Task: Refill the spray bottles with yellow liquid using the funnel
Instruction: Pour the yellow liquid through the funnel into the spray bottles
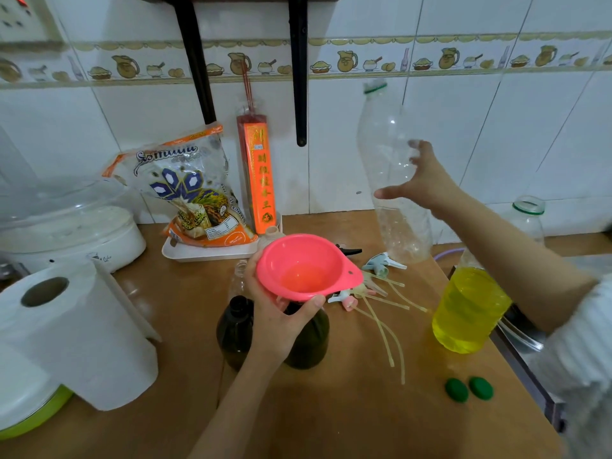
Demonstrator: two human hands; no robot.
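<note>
My left hand (pixel 281 323) grips the rim of a pink funnel (pixel 304 266), which sits tilted over a dark spray bottle (pixel 309 339). A little yellow liquid shows in the funnel's bowl. A second dark bottle (pixel 234 329) with an open black neck stands just to the left. My right hand (pixel 422 180) wraps around a tall, empty clear bottle (pixel 390 154), which leans slightly with its base near the back of the counter. An open bottle of yellow liquid (pixel 467 309) stands at the right. Several spray heads with long tubes (pixel 381 293) lie between them.
Two green caps (pixel 468 389) lie at the front right. A paper towel roll (pixel 73 326) and a white cooker (pixel 66 223) fill the left. A rice bag (pixel 188 190) on a tray and an orange incense box (pixel 260 177) stand at the back. The sink edge (pixel 530 376) runs along the right.
</note>
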